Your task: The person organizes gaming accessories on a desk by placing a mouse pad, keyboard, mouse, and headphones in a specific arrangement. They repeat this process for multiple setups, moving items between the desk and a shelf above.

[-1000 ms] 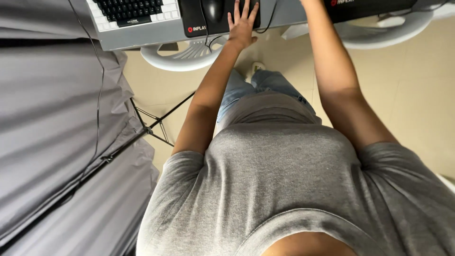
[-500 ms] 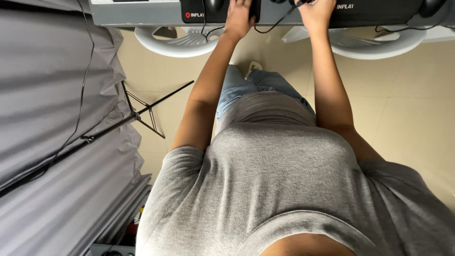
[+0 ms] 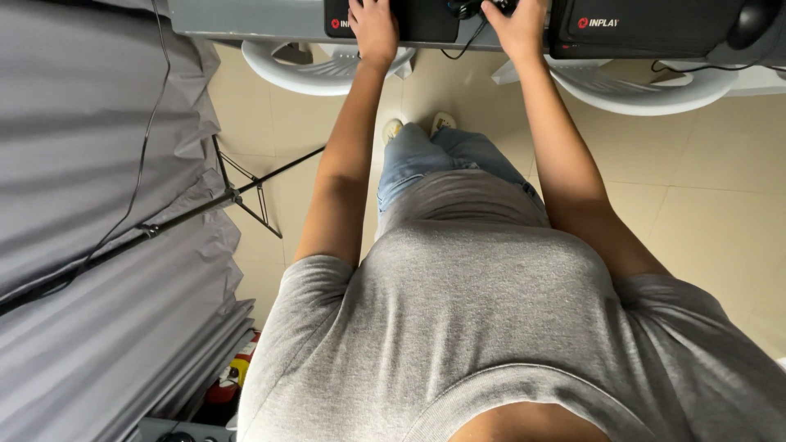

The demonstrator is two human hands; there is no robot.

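Observation:
Both my arms stretch forward to a grey desk point(image 3: 246, 18) at the top edge of the head view. My left hand point(image 3: 372, 29) lies on the near edge of a black mat point(image 3: 426, 23), and the frame cuts off its fingertips. My right hand point(image 3: 517, 29) is curled on a small black corded device point(image 3: 471, 8) between that mat and a second black mat point(image 3: 647, 29). The device's thin cable point(image 3: 458, 51) droops over the desk edge. Below the arms I see my grey shirt, jeans and shoes.
Two white plastic chairs point(image 3: 327, 74) point(image 3: 647, 90) are pushed under the desk. A black mouse point(image 3: 753, 20) sits at the far right. A grey curtain point(image 3: 82, 164) and a black tripod stand point(image 3: 237, 196) fill the left side. The floor is beige tile.
The view has tilted down, so the desk slid to the top edge and the keyboard left the frame. My right hand came into view and closed on the corded device.

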